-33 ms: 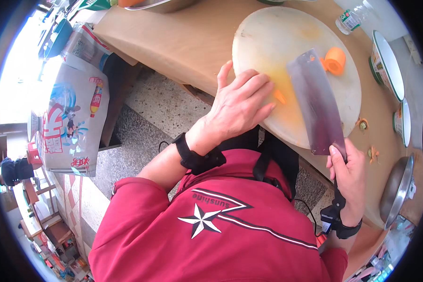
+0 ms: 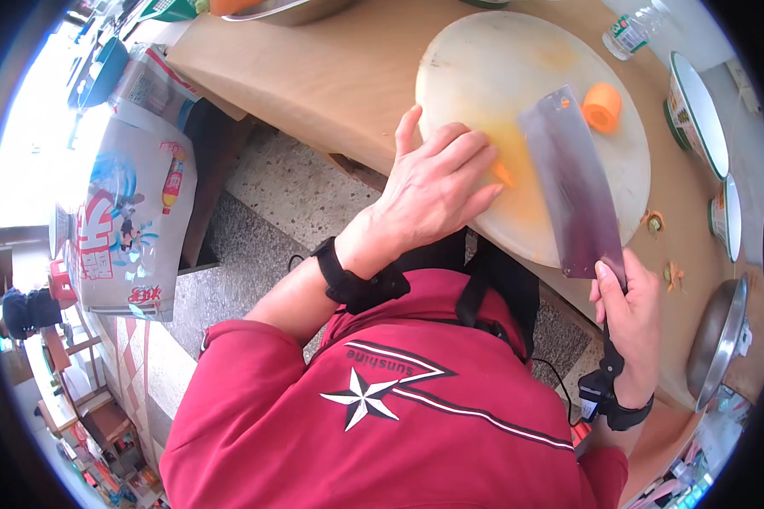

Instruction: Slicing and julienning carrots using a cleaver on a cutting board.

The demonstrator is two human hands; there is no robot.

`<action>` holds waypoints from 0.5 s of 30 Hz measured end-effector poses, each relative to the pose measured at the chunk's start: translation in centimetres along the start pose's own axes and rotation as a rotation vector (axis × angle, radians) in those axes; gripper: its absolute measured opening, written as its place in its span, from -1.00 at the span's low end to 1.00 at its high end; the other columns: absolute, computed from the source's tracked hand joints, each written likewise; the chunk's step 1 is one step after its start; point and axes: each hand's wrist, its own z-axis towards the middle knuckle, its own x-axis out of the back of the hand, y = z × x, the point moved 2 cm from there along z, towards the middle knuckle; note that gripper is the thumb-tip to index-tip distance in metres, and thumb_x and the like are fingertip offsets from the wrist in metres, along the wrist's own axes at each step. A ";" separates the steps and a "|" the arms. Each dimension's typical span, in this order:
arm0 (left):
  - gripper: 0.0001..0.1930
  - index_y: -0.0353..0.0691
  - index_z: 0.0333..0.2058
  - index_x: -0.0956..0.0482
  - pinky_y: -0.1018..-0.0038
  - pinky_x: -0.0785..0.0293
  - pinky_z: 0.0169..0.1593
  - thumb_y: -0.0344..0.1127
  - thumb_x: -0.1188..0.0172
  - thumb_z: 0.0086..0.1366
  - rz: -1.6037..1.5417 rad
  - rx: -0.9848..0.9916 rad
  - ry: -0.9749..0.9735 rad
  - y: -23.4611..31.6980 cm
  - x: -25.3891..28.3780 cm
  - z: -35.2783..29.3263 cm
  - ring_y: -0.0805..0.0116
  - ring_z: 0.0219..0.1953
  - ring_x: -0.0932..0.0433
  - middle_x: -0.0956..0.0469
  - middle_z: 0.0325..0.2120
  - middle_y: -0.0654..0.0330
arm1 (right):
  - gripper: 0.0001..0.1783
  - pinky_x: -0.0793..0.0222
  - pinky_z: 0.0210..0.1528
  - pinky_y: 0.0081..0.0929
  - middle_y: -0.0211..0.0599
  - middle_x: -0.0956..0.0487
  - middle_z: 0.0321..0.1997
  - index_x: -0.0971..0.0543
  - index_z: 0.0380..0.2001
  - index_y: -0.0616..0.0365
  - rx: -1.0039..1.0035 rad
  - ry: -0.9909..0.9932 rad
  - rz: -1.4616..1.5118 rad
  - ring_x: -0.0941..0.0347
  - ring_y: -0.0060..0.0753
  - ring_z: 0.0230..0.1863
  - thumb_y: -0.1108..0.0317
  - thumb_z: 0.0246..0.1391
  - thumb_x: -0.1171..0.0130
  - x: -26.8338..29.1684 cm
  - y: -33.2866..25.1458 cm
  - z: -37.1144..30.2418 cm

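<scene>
My right hand (image 2: 628, 301) grips the handle of a broad cleaver (image 2: 573, 187). The blade lies over a round whitish cutting board (image 2: 467, 59), its far end pointing away from me. My left hand (image 2: 441, 178) rests at the board's near left side, palm down, with bent fingers spread apart. Beside its fingertips lies a small carrot piece (image 2: 502, 174); whether they touch it I cannot tell. A thick carrot chunk (image 2: 602, 108) stands just right of the blade's far end. An orange stain colours the board between hand and cleaver.
Right of the board are two enamel bowls (image 2: 699, 114) tipped on their sides, a metal basin (image 2: 717, 343) and carrot scraps (image 2: 673, 276). A clear plastic bottle (image 2: 632, 34) lies at the far right. Another metal bowl (image 2: 301, 8) sits at the far edge.
The board and carrot chunk appear slightly farther left in the picture. An orange scrap between the blade and the chunk no longer shows. Both hands keep nearly the same pose.
</scene>
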 end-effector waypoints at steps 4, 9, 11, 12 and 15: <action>-0.62 -0.17 -0.06 -0.57 -0.07 0.13 0.33 -0.09 -0.22 0.21 -0.035 -0.026 -0.174 0.8 -1.2 2.3 0.28 0.04 -0.46 -0.50 -0.04 0.21 | -0.84 -0.19 -0.64 -0.68 -0.46 -0.45 -0.63 -0.51 -0.25 0.28 -0.005 0.045 0.029 -0.29 -0.74 -0.69 0.39 0.26 -0.02 0.4 0.5 -0.6; -0.65 -0.15 -0.05 -0.57 0.00 -0.02 0.31 -0.19 -0.25 0.20 -0.098 -0.044 -0.039 0.9 -1.5 1.9 0.25 0.02 -0.48 -0.51 -0.04 0.18 | -0.83 -0.19 -0.63 -0.68 -0.46 -0.44 -0.63 -0.51 -0.24 0.29 -0.004 0.057 0.057 -0.29 -0.75 -0.68 0.39 0.25 -0.03 0.3 0.3 -1.0; -0.67 -0.15 -0.06 -0.58 0.05 -0.10 0.28 -0.25 -0.26 0.19 -0.102 -0.046 0.008 0.3 -1.3 1.0 0.25 0.01 -0.49 -0.51 -0.05 0.18 | -0.83 -0.20 -0.63 -0.68 -0.46 -0.45 -0.63 -0.51 -0.24 0.29 -0.003 0.043 0.066 -0.29 -0.75 -0.69 0.39 0.25 -0.03 0.0 -0.2 -0.7; -0.68 -0.16 -0.08 -0.59 0.09 -0.17 0.26 -0.29 -0.28 0.17 -0.117 -0.022 0.032 0.1 -1.1 0.4 0.24 0.00 -0.50 -0.52 -0.07 0.17 | -0.83 -0.20 -0.64 -0.68 -0.46 -0.45 -0.63 -0.51 -0.25 0.29 0.004 0.024 0.077 -0.29 -0.75 -0.69 0.39 0.25 -0.03 -0.1 -0.3 -0.6; -0.69 -0.17 -0.12 -0.62 0.13 -0.29 0.18 -0.36 -0.31 0.11 -0.137 0.009 0.077 0.1 -0.6 -0.4 0.21 -0.03 -0.52 -0.55 -0.12 0.16 | -0.83 -0.20 -0.64 -0.68 -0.45 -0.45 -0.63 -0.50 -0.26 0.29 0.011 -0.068 0.089 -0.30 -0.74 -0.69 0.38 0.26 -0.03 -0.4 -0.3 0.2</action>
